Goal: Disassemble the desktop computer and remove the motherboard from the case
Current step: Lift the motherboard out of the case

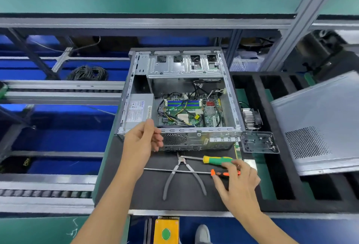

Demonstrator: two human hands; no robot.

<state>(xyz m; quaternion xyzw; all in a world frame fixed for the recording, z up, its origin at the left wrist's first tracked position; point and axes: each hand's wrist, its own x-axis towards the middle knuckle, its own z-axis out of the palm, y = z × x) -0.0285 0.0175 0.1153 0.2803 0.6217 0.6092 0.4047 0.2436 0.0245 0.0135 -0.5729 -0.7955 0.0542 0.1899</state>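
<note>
An open grey computer case (pixel 231 96) lies on a black mat, its side panel off. Inside, the green motherboard (pixel 210 116) sits at the bottom with cables across it. A grey power supply (pixel 138 110) fills the left side. My left hand (pixel 142 138) rests against the case's near left corner, thumb on the rim beside the power supply. My right hand (pixel 236 181) hovers with fingers spread over the handles of an orange screwdriver (pixel 174 171) and a green-yellow screwdriver (pixel 215 159), holding neither.
Grey pliers (pixel 182 177) lie on the black mat (pixel 136 191) between my arms. A heatsink with fan (pixel 250 117) and a black plastic bracket (pixel 259 142) lie right of the case. The removed side panel (pixel 318 123) leans across black foam slots (pixel 277 185). Conveyor rails run on the left.
</note>
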